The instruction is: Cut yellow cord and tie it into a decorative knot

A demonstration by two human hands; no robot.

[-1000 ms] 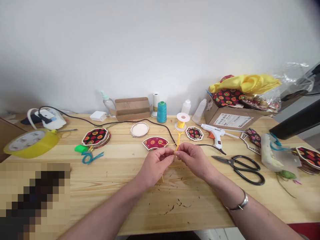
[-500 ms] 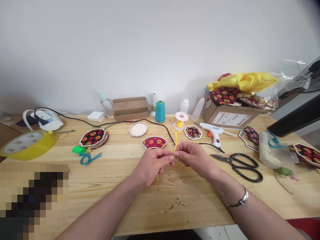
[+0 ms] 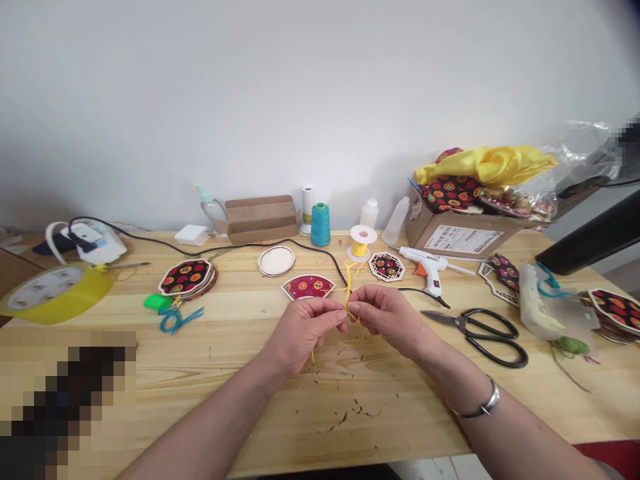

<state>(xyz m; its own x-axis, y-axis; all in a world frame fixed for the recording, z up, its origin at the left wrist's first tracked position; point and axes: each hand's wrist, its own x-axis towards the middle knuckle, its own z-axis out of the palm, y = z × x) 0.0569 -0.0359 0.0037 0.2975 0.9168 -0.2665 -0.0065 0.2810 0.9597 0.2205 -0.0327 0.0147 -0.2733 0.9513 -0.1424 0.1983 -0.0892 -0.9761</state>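
Both hands meet over the middle of the table, pinching a braided yellow cord (image 3: 349,283) between them. My left hand (image 3: 310,328) grips it between thumb and forefinger, and a loose yellow end hangs below its palm. My right hand (image 3: 383,311) is closed on the same cord from the other side; its fingertips partly hide the strands. Beyond them stands a white spool of yellow cord (image 3: 359,248), with strands running down from it. A fan-shaped red patterned piece (image 3: 307,286) with a pale rim lies just past my left hand, a yellow strand at its right side.
Black-handled scissors (image 3: 493,333) and a glue gun (image 3: 429,267) lie to the right. Behind them is a full cardboard box (image 3: 463,233). A teal thread cone (image 3: 321,225) stands at the back. On the left are stacked patterned pieces (image 3: 186,277) and a yellow tape roll (image 3: 85,293).
My fingertips have drawn slightly apart, and more of the yellow strands shows between them. The braid has shifted a little to the left.
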